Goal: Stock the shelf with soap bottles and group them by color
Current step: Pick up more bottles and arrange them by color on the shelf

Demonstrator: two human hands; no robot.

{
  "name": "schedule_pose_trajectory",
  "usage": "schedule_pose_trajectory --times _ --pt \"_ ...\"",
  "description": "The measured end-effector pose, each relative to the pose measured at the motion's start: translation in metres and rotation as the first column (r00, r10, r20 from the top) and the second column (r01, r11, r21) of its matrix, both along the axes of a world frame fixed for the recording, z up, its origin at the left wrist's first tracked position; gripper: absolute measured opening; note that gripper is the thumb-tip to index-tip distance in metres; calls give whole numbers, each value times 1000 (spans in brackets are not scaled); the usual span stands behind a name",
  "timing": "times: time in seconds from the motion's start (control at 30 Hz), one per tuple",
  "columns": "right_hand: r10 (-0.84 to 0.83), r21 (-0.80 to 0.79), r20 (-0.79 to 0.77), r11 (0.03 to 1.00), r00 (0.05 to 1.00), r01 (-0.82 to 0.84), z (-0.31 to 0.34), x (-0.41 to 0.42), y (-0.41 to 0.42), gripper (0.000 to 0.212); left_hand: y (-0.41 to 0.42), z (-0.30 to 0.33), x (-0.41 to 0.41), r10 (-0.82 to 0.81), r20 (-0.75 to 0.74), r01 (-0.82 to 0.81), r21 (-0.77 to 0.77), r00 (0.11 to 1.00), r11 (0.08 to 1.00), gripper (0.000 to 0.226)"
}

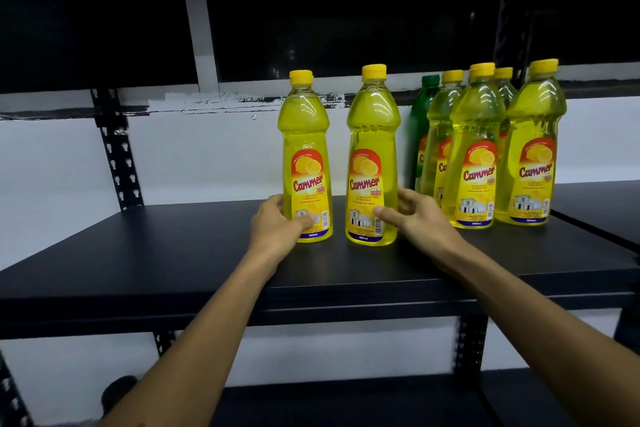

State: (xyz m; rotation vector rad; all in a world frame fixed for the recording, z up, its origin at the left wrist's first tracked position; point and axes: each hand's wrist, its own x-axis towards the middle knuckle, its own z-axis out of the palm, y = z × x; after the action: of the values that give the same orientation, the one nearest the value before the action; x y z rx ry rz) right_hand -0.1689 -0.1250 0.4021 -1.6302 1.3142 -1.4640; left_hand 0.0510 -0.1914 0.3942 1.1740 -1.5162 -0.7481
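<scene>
1. Both hands are wrapped low on a bottle each: left hand (277, 224) curls round the base of the left yellow bottle (304, 156), thumb across the label front; right hand (414, 218) cups the lower side of the right yellow bottle (372, 156), thumb on the label, fingers behind. Neither looks squeezed tight; I judge these loose, steadying holds.
2. Shelf (138, 253): dark flat board on slotted uprights. Both held bottles stand upright on it near the middle, a little apart from each other.
3. Yellow group (474, 149), at the right end of the board: four yellow bottles standing close together, two in front, two behind. The right hand sits just beside the front-left one.
4. Green bottle (420, 135): one, at the back left of that group, mostly hidden.
5. Count: six yellow, one green visible.
6. Handling, judged: bottles are full, so fairly heavy for their width; tall with a narrow foot, so tippy if pushed high. Smooth plastic is likely slick, the walls slightly yielding. Best hold is low on the labelled body, or at the waist below the shoulder.
7. Caps: yellow on yellow, green on green.
</scene>
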Motion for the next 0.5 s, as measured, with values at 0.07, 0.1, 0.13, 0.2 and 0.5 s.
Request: schedule_pose_trajectory --times 0.07,0.1,0.13,0.2,0.5 --pt "-2 21 -93 1000 996 4 1 7 -3 40 0 1 -6 14 -5 -14 3 1000 1000 53" --pt "-16 27 -116 999 993 19 1 10 -5 49 -1 1 -9 23 -6 -23 7 1000 1000 55" --pt "-38 31 -133 999 990 43 0 11 -8 58 -2 2 -12 31 -6 -31 10 1000 999 57" --pt "-93 35 -176 994 980 100 -3 11 -16 72 -4 2 -15 52 12 -52 5 999 999 60" --pt "-107 96 -125 988 986 119 -6 -3 -20 67 5 4 -12 94 48 -94 -9 994 996 73"
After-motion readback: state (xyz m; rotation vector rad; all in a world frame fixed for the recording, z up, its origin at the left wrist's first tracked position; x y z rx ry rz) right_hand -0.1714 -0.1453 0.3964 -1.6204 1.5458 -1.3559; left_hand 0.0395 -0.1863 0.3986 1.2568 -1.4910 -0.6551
